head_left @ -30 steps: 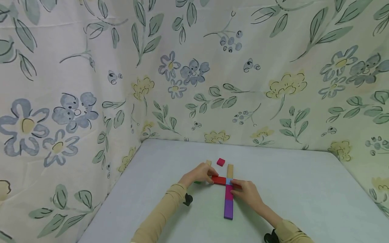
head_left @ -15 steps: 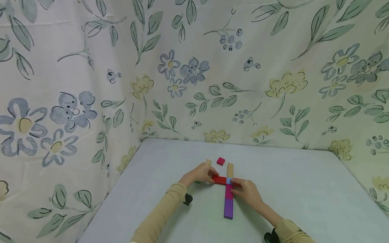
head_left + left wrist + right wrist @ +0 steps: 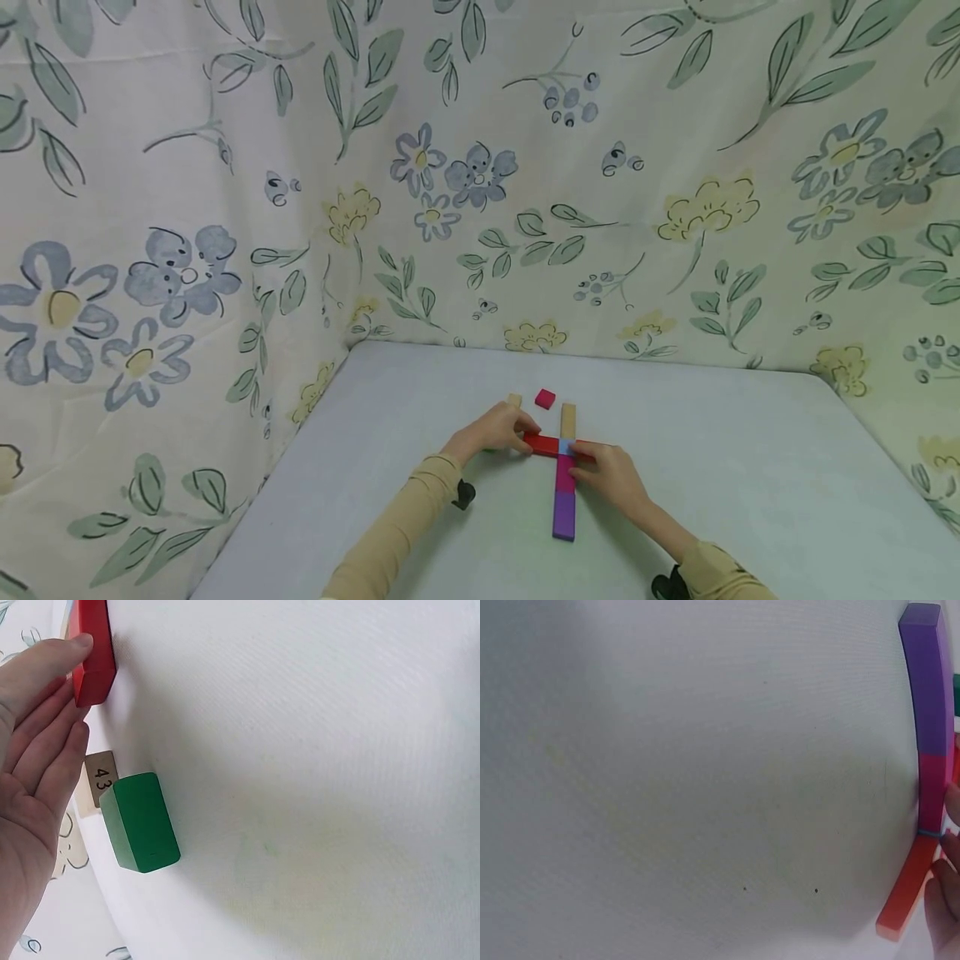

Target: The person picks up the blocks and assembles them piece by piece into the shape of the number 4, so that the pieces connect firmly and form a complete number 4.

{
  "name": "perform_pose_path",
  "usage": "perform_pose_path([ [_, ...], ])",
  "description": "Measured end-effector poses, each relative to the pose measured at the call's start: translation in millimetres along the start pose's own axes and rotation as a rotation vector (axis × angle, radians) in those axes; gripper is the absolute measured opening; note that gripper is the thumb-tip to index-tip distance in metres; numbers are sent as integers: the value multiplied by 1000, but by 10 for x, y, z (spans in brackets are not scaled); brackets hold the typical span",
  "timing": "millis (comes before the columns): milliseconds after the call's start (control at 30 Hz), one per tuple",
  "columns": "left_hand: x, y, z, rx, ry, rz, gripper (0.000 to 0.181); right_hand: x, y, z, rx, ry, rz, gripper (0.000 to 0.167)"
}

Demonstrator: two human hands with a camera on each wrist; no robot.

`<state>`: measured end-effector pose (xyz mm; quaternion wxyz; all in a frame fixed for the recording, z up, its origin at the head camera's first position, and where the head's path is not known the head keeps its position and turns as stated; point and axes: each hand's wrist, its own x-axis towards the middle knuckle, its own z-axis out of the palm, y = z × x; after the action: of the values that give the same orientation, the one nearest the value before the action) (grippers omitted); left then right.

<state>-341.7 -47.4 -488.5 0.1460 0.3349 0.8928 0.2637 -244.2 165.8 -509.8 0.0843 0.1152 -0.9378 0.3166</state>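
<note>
In the head view my left hand (image 3: pixel 498 427) grips the left end of a red block (image 3: pixel 542 444) between thumb and fingers. That block's right end meets a small light-blue block (image 3: pixel 566 447). My right hand (image 3: pixel 611 475) comes from the right, its fairly straight fingertips on the light-blue and pink (image 3: pixel 566 472) blocks. Beside those fingers lies an orange-red block (image 3: pixel 909 889), extending right from the joint. A tan block (image 3: pixel 568 421) lies beyond the light-blue one; pink and purple (image 3: pixel 564 515) blocks run toward me, forming a cross. Most of the right hand is outside the right wrist view.
A green block (image 3: pixel 142 823) stands near the left hand, next to a wooden piece (image 3: pixel 100 777) with printed numbers. A small crimson cube (image 3: pixel 545 399) and a tan block (image 3: pixel 515 401) lie farther back. Floral cloth (image 3: pixel 555 275) hangs behind the white table (image 3: pixel 712 450).
The red block has shifted slightly right, closing against the light-blue block. More of the orange-red block shows above the right hand. Both hands stay almost in place.
</note>
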Motion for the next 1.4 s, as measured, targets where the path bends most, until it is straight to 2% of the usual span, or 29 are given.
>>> perform_pose_path([
  [367, -12, -21, 33, 8, 28, 3, 37, -11, -4, -11, -5, 13, -24, 35],
  [667, -59, 47, -9, -14, 50, -25, 37, -25, -15, -12, 7, 17, -31, 34],
  [900, -94, 77, -61, -23, 101, 5, 38, -26, -9, -21, 2, 18, -40, 35],
  [1100, -119, 74, -81, -99, 130, 45, 40, -14, 5, -19, -10, 21, -39, 35],
  [1400, -175, 73, -72, -189, 167, 33, 41, -19, -5, -16, -22, 15, -35, 35],
])
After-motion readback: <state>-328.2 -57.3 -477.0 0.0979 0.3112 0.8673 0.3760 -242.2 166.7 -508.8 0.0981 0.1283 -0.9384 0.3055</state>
